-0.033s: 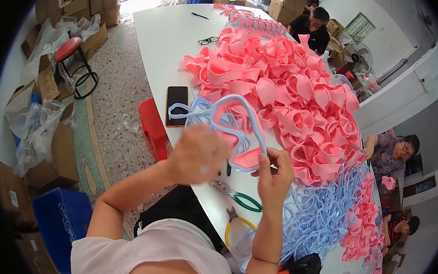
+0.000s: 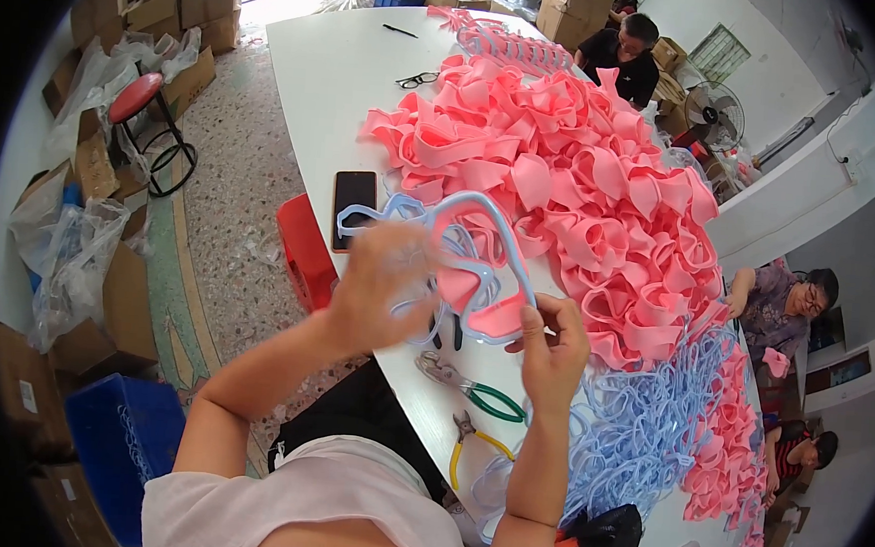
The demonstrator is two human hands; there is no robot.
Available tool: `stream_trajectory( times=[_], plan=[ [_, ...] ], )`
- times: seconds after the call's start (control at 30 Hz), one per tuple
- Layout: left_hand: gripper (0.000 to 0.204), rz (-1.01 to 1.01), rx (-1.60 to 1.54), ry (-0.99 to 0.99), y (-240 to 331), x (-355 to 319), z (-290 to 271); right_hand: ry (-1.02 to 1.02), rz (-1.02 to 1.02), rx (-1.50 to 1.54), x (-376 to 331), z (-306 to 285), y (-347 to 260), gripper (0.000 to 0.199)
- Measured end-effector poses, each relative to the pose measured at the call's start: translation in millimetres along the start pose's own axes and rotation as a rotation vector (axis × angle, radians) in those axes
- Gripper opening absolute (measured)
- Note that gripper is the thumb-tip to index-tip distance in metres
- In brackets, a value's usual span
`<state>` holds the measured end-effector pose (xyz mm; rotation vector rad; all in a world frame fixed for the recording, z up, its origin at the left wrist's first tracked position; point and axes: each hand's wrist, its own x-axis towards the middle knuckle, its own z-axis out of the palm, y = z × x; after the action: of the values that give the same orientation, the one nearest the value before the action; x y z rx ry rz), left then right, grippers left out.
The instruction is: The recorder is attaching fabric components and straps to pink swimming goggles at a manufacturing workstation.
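Note:
My right hand pinches the lower right corner of a swim mask frame, light blue outside with a pink soft lining. The frame is held up over the white table. My left hand, smeared by motion, is at the left side of the frame; its fingers cannot be made out. Behind it, more light blue loops lie partly hidden. Below the frame rest green-handled pliers and yellow-handled cutters. A large heap of pink soft mask pieces lies beyond my hands.
Tangled light blue frames pile up beside my right forearm. A phone, eyeglasses and a pen lie on the table. A red bin stands by its left edge. Several people sit along the far side, one in black.
My left hand has shifted slightly up and left, showing more of the pliers and the dark tool tips beside them. The held frame has barely moved.

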<state>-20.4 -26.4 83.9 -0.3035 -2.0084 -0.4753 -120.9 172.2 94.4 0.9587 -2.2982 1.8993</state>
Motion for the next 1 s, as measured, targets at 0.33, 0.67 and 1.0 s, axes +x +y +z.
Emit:
stream_trajectory(
  times=[0.33, 0.67, 1.0],
  plan=[
    [0.018, -0.651, -0.623, -0.173, -15, 9, 15, 0.089, 0.015, 0.119, 4, -10, 37, 0.032],
    [0.026, -0.502, -0.590, -0.025, 13, -22, 45, 0.493, -0.115, 0.201, -4, 1, 41, 0.030],
    [0.041, -0.409, -0.750, 0.141, 36, -37, 63, 0.636, -0.632, -0.110, -24, -12, 28, 0.052]
  ],
)
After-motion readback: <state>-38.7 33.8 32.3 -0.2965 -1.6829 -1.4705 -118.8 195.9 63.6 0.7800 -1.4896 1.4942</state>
